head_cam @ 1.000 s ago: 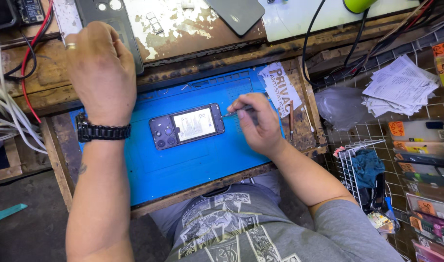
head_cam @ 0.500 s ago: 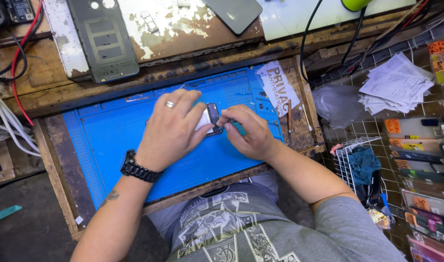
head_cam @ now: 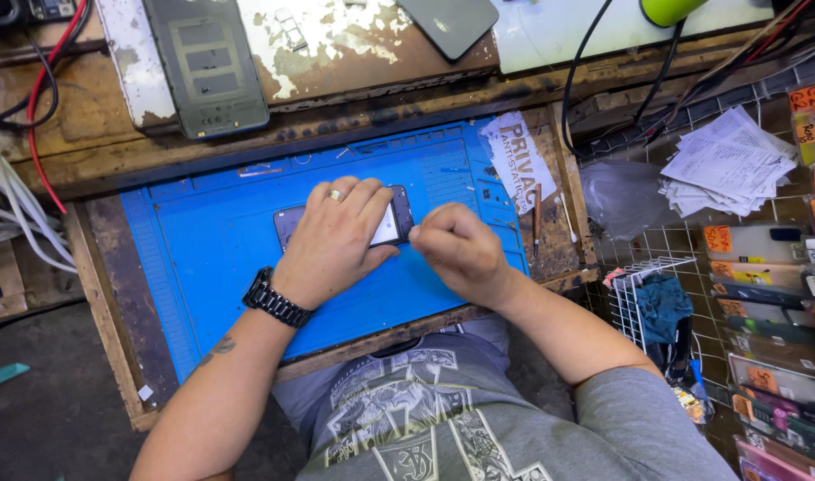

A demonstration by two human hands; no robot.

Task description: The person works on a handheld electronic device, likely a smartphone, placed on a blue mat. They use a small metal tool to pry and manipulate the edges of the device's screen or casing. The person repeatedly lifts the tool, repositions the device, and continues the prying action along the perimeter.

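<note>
The left hand [head_cam: 336, 236] is pressing flat on the phone [head_cam: 392, 223] mid-mat [head_cam: 203, 240], steadying it; the right hand [head_cam: 456, 249] is curled closed at its right end, contents hidden.

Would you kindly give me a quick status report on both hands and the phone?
Left hand flat on the dark phone, pinning it to the blue work mat. Right hand closed at the phone's right end. Nothing in the way.

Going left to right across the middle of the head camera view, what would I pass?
White cables → blue work mat → black wristwatch → left hand pressing on the phone → right hand → pen-like tool → white wire rack → shelf of packaged items.
</note>
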